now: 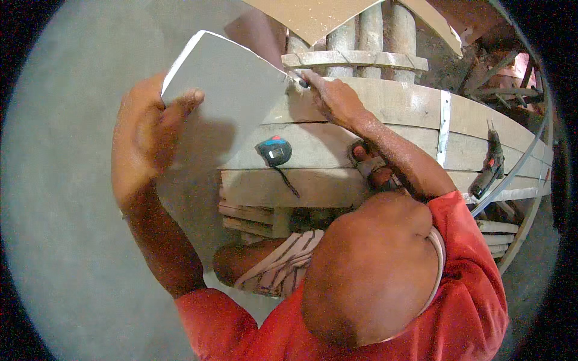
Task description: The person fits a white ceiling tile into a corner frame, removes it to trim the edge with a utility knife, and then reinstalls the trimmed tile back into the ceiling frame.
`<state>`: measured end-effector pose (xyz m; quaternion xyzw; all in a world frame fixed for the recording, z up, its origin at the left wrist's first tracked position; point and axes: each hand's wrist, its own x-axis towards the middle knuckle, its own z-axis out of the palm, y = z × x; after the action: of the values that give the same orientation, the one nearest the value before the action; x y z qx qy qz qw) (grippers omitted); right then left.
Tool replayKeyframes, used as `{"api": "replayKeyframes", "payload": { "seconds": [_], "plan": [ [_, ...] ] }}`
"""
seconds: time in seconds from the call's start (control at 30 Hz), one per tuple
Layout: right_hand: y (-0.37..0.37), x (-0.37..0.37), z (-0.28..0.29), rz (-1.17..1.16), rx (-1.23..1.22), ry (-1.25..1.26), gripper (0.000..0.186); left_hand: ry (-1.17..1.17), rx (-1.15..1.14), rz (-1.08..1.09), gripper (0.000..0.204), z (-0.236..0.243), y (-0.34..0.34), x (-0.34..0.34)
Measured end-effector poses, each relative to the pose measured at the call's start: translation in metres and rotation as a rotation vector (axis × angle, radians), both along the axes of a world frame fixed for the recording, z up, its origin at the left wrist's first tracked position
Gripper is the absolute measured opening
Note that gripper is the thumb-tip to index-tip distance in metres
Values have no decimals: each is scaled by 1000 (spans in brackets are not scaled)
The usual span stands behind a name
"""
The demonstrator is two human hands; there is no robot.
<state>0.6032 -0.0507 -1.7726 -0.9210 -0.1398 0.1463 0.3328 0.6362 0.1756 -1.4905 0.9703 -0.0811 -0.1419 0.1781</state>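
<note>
My left hand [150,123] grips the left edge of a grey board [235,75] with rough white edges, its thumb lying on the grey face. The board is held up over the stacked planks. At the board's right corner, my right hand [337,99] is closed, its fingers pinched around something small and dark that I cannot make out. Below the board, a black and blue tape measure [275,151] lies on the planks with its dark strap trailing toward me.
Wide pale planks [409,108] run to the right, with a white strip [444,126] across them. A black tool with red parts [489,165] lies on their right end. Brown sheets [313,18] and round posts [370,36] are at the far side. My sandalled foot [368,159] rests on the planks.
</note>
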Motion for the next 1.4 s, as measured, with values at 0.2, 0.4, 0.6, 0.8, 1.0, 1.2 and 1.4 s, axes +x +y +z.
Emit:
{"api": "replayKeyframes", "payload": {
  "seconds": [0.2,0.4,0.6,0.8,1.0,1.2,1.4],
  "plan": [
    [10,7,-18,18,-29,-4,36,124,-78,196,30,7,-4,1],
    [14,11,-26,61,-60,25,40,83,-10,127,31,5,-1,2],
    [12,4,-27,32,-110,1,46,48,-9,108,30,8,-9,0],
    [16,-5,-16,1,-131,15,44,11,67,69,29,4,-5,1],
    [11,-19,-14,12,-162,78,40,4,66,101,31,7,-8,-2],
    [-10,-27,-21,-42,-243,31,45,12,36,96,31,7,-7,-2],
    [-85,-71,10,-97,-504,-95,59,11,30,48,32,3,-1,-3]
  ]
}}
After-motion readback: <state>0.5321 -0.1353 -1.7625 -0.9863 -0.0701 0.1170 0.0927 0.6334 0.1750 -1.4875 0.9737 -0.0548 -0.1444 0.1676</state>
